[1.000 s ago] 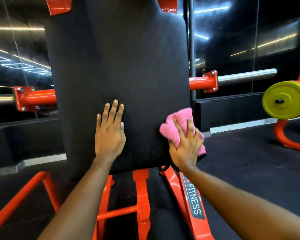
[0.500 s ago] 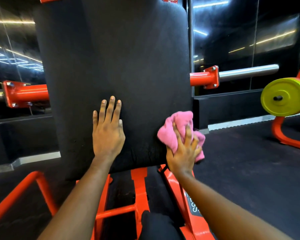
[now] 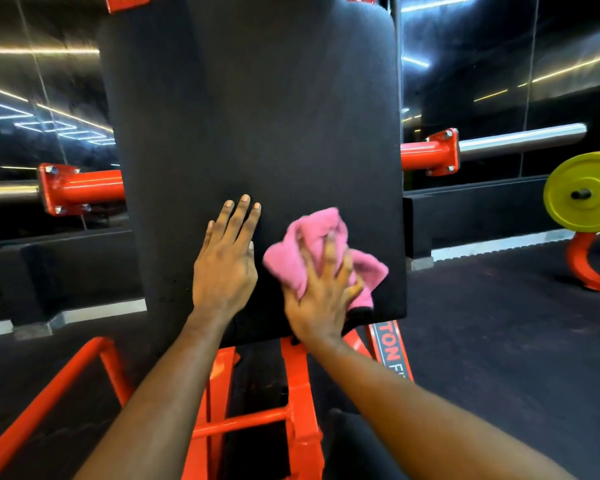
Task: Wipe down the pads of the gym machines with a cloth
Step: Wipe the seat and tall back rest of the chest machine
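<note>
Head view: the right hand (image 3: 321, 296) is down on the pink cloth (image 3: 305, 232), fingers splayed and fairly straight over it, pressing the bunched fabric against the black pad (image 3: 257, 116). It's a press, not a fist, though the fingers are a little blurred. The cloth sits low on the pad, towards its lower right corner, with one fold reaching close to the right edge. Just beside it, the left hand (image 3: 226, 268) lies flat on the pad near the middle of the bottom edge, fingers straight and close together, holding nothing. The two hands are near each other but not touching.

Below the pad's bottom edge the orange frame (image 3: 298, 393) runs down towards the camera. Past the right edge, an orange sleeve (image 3: 426, 154) carries a steel bar (image 3: 520, 138). Far right, there's a yellow weight plate (image 3: 584, 192) above the dark floor (image 3: 499, 341).
</note>
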### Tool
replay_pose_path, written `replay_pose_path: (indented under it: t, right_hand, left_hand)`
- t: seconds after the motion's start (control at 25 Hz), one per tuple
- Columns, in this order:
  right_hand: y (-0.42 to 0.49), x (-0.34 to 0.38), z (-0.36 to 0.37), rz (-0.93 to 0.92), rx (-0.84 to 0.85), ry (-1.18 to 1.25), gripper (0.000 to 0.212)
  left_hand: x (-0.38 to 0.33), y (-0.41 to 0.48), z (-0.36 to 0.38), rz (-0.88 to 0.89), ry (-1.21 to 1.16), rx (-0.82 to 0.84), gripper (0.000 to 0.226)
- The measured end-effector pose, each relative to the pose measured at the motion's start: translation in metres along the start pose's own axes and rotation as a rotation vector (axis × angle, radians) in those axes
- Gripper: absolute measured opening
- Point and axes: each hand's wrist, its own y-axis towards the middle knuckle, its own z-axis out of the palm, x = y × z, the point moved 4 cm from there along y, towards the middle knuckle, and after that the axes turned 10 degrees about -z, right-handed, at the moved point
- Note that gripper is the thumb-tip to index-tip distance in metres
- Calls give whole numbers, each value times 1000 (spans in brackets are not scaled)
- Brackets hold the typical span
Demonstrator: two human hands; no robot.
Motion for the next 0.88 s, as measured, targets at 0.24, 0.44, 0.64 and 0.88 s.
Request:
replay_pose_path:
  t: [0.24, 0.44, 0.64, 0.88]
  right_hand:
    - [-22, -48, -2, 32, 3, -87, 77]
    - [-33, -95, -25, 572, -270, 128, 85]
    - [-25, -31, 5, 671, -223, 129, 78]
    - [-57, 30, 27, 230, -41, 82, 73]
  left_hand:
    - [1, -1, 1, 9, -21, -18, 64]
    - [0, -2, -3, 22, -22, 6, 61]
    - [24, -9, -13, 29, 88, 27, 65]
    - [33, -18, -12, 1, 99, 23, 68]
